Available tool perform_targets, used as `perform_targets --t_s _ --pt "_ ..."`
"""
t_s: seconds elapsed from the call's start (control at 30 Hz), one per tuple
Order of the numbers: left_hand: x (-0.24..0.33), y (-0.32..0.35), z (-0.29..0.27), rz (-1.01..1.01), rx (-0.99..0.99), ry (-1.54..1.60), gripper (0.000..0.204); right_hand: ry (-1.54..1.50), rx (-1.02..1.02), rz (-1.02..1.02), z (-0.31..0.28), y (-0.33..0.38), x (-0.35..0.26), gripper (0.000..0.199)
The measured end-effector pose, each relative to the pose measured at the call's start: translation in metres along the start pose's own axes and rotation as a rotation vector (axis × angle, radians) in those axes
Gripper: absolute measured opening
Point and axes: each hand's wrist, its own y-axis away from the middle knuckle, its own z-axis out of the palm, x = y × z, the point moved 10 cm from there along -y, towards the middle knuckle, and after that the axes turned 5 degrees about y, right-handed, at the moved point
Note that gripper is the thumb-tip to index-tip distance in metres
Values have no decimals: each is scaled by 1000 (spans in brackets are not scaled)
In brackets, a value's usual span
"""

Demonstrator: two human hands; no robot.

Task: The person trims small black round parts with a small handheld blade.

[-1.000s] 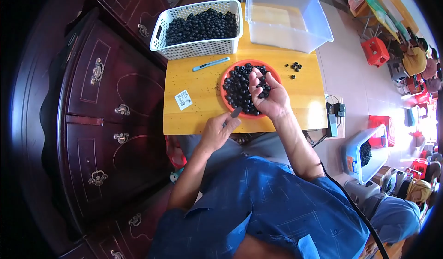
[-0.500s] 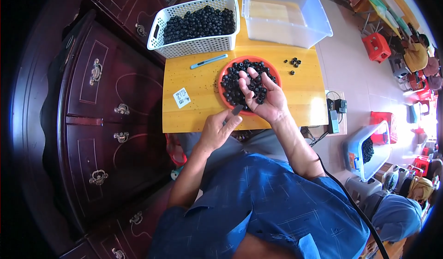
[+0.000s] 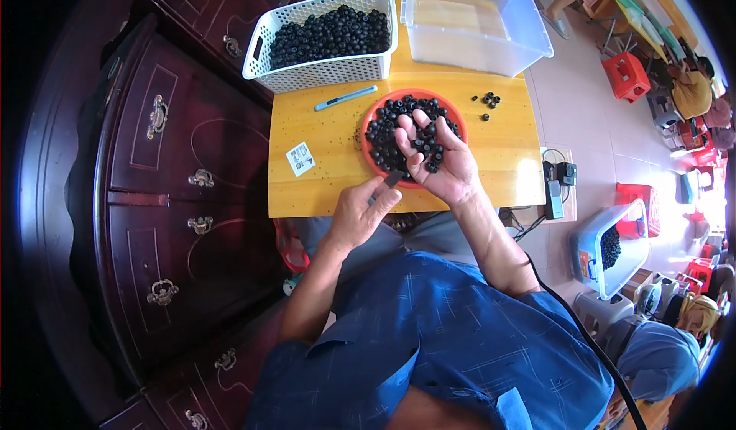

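Palm up, my right hand (image 3: 460, 171) is cupped over a red-orange bowl (image 3: 460, 116), and several small round black pieces (image 3: 428, 152) lie in its palm. Some of these show a hole, like beads or rings. Many more black pieces (image 3: 379, 127) fill the bowl. My left hand (image 3: 357, 214) is closed at the bowl's near left edge. It grips a small tool with a dark, flat, blade-like tip (image 3: 393, 178); the fingers hide most of the handle. The tip points toward my right hand, apart from the pieces in the palm.
On the yellow table (image 3: 330, 188) are a white perforated basket (image 3: 326, 74) of black pieces, a clear plastic bin (image 3: 479, 56), a blue-grey cutter (image 3: 346, 98), a printed label (image 3: 300, 159) and loose pieces (image 3: 491, 100). Dark wooden drawers (image 3: 184, 146) stand left. People sit at right.
Both hands keep nearly the same pose over the bowl. The whole view has shifted slightly. A person's leg has come into sight at the upper right.
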Motion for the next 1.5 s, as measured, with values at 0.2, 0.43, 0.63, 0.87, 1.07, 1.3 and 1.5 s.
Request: perform_targets --t_s 0.2,0.43,0.63,0.87,1.07,1.3,1.5 --pt "30 -6 -23 94 131 22 27 147 -96 69 4 7 14 44" --pt "67 -14 -27 254 230 -157 34 691 177 -40 -4 26 32 39" --pt "63 -10 -18 230 138 -253 25 738 204 -38 -26 27 48 38" --pt "50 -7 -23 152 140 -136 22 896 197 9 -13 36 53 36" --pt "57 -1 -13 178 160 -206 24 703 219 -76 -18 34 51 30" --pt "46 0 -15 145 225 -243 25 697 245 -36 -21 34 57 30" --pt "37 -8 -14 113 143 7 7 694 202 27 -18 35 62 33"
